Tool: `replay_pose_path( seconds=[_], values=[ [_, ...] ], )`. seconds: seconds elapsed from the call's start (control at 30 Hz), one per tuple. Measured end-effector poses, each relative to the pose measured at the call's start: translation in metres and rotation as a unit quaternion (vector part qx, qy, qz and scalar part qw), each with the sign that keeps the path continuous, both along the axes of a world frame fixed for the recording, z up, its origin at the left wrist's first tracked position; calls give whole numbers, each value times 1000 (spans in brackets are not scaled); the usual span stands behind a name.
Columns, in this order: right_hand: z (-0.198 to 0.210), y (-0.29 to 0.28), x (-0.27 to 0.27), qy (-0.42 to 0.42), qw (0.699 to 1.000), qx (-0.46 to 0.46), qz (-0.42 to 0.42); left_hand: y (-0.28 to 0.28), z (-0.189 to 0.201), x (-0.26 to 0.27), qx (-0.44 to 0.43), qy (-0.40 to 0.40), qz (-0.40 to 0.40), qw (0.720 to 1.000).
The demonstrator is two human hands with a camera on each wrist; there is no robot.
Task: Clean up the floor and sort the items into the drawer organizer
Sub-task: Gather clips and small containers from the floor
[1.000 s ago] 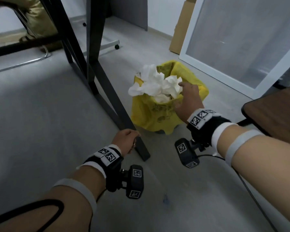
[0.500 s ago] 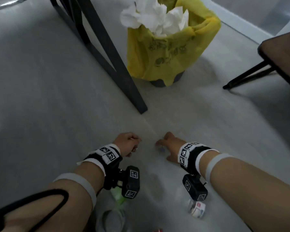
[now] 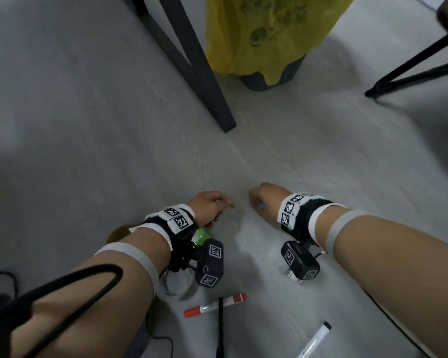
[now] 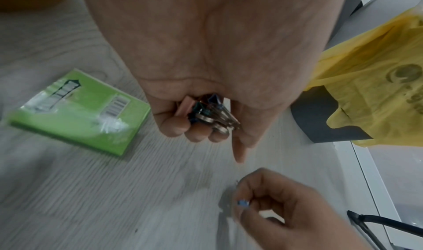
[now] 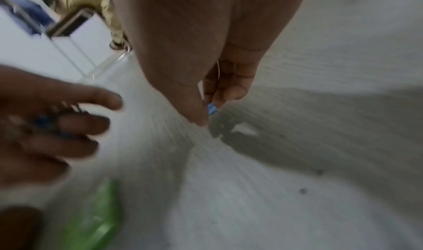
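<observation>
Low over the pale floor, my left hand (image 3: 212, 205) holds a bunch of binder clips (image 4: 210, 112) and coins in curled fingers; the wrist view shows them against the palm. Close to its right, my right hand (image 3: 263, 200) pinches a small blue binder clip (image 5: 212, 108) between thumb and fingertips, just above the floor; the same blue clip (image 4: 242, 203) shows in the left wrist view. A green sticky-note pad (image 4: 80, 111) lies on the floor under my left wrist. The drawer organizer is out of view.
A bin with a yellow bag (image 3: 267, 34) stands ahead, beside a dark table leg (image 3: 192, 65). A chair leg (image 3: 411, 71) reaches in at right. A red marker (image 3: 215, 304), a black pen (image 3: 220, 329) and a white marker (image 3: 313, 341) lie near me.
My right hand left the bin, came down to the floor and picked up the blue clip. The view tilted down and closer. My left hand kept its clips.
</observation>
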State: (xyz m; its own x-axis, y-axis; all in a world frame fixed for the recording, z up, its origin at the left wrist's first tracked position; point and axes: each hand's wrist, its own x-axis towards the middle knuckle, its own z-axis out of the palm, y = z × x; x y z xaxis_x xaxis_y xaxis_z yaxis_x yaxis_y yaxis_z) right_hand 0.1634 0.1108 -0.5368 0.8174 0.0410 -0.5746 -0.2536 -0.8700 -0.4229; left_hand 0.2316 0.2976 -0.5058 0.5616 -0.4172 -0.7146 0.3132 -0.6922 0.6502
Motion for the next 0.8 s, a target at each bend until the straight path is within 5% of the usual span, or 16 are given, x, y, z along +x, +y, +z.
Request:
replay_pose_path(
  seconds=[0.1, 0.2, 0.3, 0.5, 0.6, 0.7, 0.8],
  values=[
    [19, 7, -7, -61, 992, 93, -51, 2, 1, -21, -30, 7, 68, 997],
    [44, 16, -19, -92, 968, 210, -102, 3, 13, -46, -76, 104, 185, 974],
    [66, 25, -38, -103, 957, 244, -119, -7, 34, -63, -63, 170, 210, 961],
    [65, 18, -72, -123, 935, 245, -226, -35, 26, -79, -84, 153, 144, 974],
    [54, -2, -98, -127, 944, 138, -271, -32, 7, -91, -59, 148, 76, 984],
    [43, -21, -128, 46, 967, -21, -249, -27, 0, -98, -23, 146, -25, 989],
    [34, -10, -148, 157, 955, -36, -248, -28, 4, -92, 3, 104, -145, 984]
  ],
)
